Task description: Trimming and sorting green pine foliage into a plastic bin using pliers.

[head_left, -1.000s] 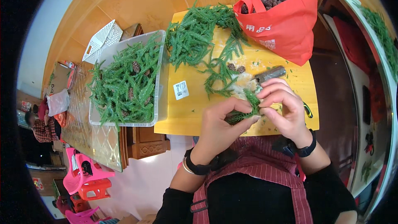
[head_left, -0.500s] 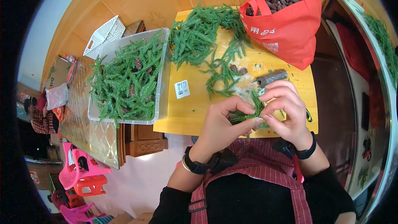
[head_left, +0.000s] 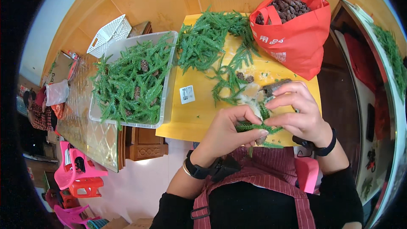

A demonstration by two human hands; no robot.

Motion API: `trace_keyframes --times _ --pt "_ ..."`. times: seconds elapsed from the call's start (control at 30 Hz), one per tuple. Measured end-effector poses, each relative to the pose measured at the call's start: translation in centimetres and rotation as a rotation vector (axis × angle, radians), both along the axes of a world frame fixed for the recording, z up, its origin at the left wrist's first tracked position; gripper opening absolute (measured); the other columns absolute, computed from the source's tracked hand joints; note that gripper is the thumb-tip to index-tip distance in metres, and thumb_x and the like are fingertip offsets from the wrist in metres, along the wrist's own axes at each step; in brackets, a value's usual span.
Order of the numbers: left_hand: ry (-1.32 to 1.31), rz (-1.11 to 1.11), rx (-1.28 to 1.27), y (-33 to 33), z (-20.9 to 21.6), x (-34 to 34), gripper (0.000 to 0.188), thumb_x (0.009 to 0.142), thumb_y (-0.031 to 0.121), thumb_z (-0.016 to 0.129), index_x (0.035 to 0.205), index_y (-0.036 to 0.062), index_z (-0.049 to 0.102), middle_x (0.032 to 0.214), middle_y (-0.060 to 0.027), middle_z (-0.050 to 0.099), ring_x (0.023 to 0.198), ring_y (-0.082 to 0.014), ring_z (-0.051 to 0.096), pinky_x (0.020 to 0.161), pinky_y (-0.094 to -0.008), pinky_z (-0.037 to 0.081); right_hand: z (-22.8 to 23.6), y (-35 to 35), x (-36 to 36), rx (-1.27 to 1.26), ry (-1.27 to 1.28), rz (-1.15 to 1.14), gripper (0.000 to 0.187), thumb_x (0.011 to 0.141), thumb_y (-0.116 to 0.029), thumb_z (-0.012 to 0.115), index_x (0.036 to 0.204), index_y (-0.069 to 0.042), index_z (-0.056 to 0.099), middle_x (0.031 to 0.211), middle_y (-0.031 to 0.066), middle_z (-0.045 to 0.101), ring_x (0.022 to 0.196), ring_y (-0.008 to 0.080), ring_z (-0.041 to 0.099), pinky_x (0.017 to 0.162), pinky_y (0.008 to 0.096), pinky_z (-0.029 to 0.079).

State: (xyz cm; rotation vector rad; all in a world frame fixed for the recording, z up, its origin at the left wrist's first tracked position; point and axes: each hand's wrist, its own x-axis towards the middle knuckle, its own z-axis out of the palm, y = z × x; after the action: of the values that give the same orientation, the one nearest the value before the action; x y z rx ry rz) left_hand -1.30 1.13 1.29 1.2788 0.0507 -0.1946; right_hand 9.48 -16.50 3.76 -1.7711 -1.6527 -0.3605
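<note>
Hands at close work: the left hand [head_left: 231,130] pinches a green needled sprig [head_left: 272,129] between thumb and forefinger, while the right hand [head_left: 302,111] bends inward, its fingertips touching the sprig; whether they also grip it cannot be told. The sprig lies between the hands, over the near edge of the yellow board [head_left: 199,122], with a brown, cone-like piece [head_left: 261,140] partly hidden below the left thumb. The sprig is probably light and springy, its needles yielding, its stem stiffer; the sound hold is at the central junction, since needle tips would likely bend away. Left: clear bin [head_left: 166,97] of similar greenery. Beyond: red bag [head_left: 292,44] of cones.
</note>
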Motion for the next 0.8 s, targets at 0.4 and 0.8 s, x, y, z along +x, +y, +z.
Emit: trace_keyframes --times 0.4,0.8 --pt "-0.372 0.162 0.393 -0.3 -1.0 -0.2 0.017 0.068 -0.003 0.070 0.078 0.0011 0.057 0.084 -0.0058 0.060 0.074 -0.0097 0.057 0.063 -0.0211 0.047 -0.3 -0.6 0.1 -0.019 0.351 0.029 0.014 0.064 -0.004 0.067 0.078 -0.005 0.063 0.095 0.0084 0.059 0.095 0.0292 0.051 0.083 0.0387 0.040" --pt "-0.345 0.091 0.083 1.2 -0.2 0.2 0.018 0.069 -0.002 0.069 0.078 0.0014 0.055 0.081 -0.0035 0.058 0.075 -0.0085 0.055 0.066 -0.0217 0.046 -10.8 -10.8 -2.8 -0.575 0.348 -0.826 0.062 0.066 -0.015 0.070 0.120 -0.004 0.042 0.111 0.0208 0.045 0.102 0.0356 0.044 0.090 0.0401 0.037"
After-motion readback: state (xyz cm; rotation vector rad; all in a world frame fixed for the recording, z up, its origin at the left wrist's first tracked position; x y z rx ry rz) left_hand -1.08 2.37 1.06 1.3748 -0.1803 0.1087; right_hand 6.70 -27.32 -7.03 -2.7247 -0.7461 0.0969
